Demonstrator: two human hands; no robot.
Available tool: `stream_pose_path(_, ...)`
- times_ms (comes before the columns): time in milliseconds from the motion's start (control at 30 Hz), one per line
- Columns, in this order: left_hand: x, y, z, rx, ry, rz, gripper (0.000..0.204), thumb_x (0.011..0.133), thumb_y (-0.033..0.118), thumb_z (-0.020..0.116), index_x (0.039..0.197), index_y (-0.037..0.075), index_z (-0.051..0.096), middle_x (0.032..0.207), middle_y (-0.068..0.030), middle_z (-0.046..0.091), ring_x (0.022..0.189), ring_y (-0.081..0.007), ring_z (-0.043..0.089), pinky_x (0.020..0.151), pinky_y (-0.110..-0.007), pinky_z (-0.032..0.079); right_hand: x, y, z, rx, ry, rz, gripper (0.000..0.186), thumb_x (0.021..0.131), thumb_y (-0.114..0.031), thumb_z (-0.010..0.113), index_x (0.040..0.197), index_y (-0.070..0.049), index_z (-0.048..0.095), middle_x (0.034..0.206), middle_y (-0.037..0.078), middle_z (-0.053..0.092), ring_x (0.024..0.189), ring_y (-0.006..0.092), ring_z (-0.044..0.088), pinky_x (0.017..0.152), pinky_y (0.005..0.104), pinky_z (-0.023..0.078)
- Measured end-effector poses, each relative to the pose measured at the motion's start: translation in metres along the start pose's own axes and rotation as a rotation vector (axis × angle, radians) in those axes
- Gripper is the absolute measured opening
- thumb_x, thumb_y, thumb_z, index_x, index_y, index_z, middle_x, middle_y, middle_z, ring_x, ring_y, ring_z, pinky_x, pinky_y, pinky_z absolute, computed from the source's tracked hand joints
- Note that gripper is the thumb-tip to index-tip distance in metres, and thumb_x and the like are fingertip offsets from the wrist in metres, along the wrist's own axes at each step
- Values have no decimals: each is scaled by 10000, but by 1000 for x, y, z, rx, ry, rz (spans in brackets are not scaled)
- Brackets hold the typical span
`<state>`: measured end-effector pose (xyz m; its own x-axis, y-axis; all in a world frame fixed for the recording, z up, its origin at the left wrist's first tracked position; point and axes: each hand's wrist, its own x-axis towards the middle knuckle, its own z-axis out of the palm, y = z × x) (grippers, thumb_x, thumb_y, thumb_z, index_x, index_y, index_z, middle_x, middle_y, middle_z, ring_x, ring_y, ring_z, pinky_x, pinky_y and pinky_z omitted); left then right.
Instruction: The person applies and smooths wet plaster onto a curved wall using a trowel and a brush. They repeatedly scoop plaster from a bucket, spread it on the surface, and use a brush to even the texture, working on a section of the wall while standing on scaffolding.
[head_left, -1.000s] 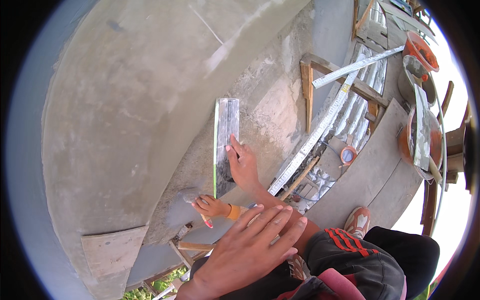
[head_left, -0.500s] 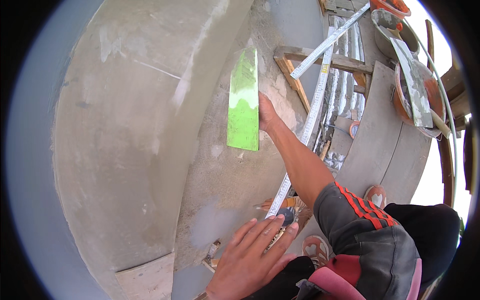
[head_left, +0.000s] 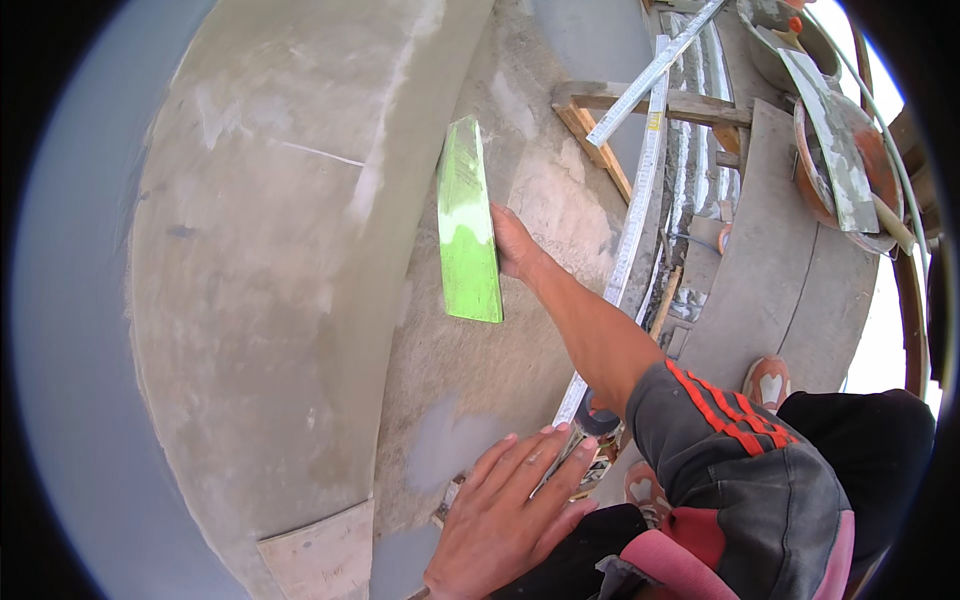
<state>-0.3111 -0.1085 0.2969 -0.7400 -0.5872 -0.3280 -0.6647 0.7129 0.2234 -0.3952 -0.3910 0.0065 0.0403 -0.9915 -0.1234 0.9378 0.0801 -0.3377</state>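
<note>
My right hand [head_left: 514, 243] is closed at the right edge of a long bright green plastering float [head_left: 468, 255]. The float's upper half is smeared with pale plaster, and its handle is hidden behind the board. It is held beside the edge of the smooth damp plaster band [head_left: 390, 170] on the wall, over the rougher bare strip [head_left: 440, 375]. Below, my left hand [head_left: 510, 510] has its fingers stretched out and holds nothing. Its fingertips lie near the lower end of a long metal straightedge [head_left: 630, 245]; whether they touch cannot be told.
A second metal bar [head_left: 660, 70] crosses a wooden frame [head_left: 680, 103]. At the upper right, a plaster-coated board [head_left: 830, 150] rests across an orange-brown basin [head_left: 878, 165], near a grey bucket [head_left: 775, 55]. Planks [head_left: 745, 255] run beside my shoes [head_left: 768, 380]. A pale board [head_left: 320, 555] stands at lower left.
My right hand has carried the float leftward, toward the damp plaster band, and tilted it slightly. My view has shifted a little. My left hand stays spread near the straightedge.
</note>
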Motion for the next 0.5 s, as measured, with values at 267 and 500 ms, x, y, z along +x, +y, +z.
stream_pose_path(267,-5,4,4,7,66,34,611,929,382,844,1455,116,682,1442,-126,688,1311,-306,671,1132,-483,506,-78,104,5,-37,-27,173,313,1149,-340,580,1208,-69,724,853,-44,679,619,52,554,575,250,471)
stream_pose_path(500,-27,3,-3,28,80,-22,587,944,390,827,1456,139,687,1434,-119,696,1306,-296,674,1150,-471,494,-96,50,-11,-318,249,-31,359,1110,-301,659,1356,-50,734,716,-79,495,559,58,451,505,261,387)
